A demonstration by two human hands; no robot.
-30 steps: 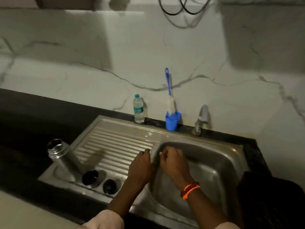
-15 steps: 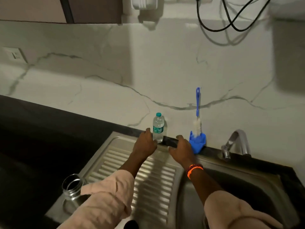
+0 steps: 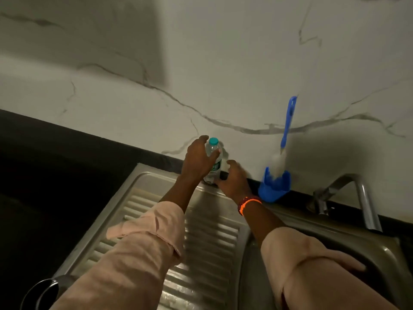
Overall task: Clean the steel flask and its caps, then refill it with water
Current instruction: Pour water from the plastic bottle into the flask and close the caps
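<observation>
A small clear plastic water bottle (image 3: pixel 214 151) with a teal cap stands on the back rim of the sink, against the marble wall. My left hand (image 3: pixel 196 161) curls round it from the left, thumb across its front. Just right of the bottle's base, my right hand (image 3: pixel 234 179) lies with relaxed fingers; whether it touches the bottle I cannot tell. The open mouth of the steel flask (image 3: pixel 41 291) shows at the bottom left edge, partly behind my left sleeve. The caps are hidden.
A blue bottle brush (image 3: pixel 287 130) stands in a blue holder (image 3: pixel 273 187) right of the bottle. The tap (image 3: pixel 357 193) arches over the sink basin (image 3: pixel 384 251) at right. The ribbed steel drainboard (image 3: pixel 212 242) lies under my arms. Dark counter at left.
Both hands went from the basin's edge up to the back rim. The left hand has closed round the water bottle; the right hand has come in beside its base. The view tilted up.
</observation>
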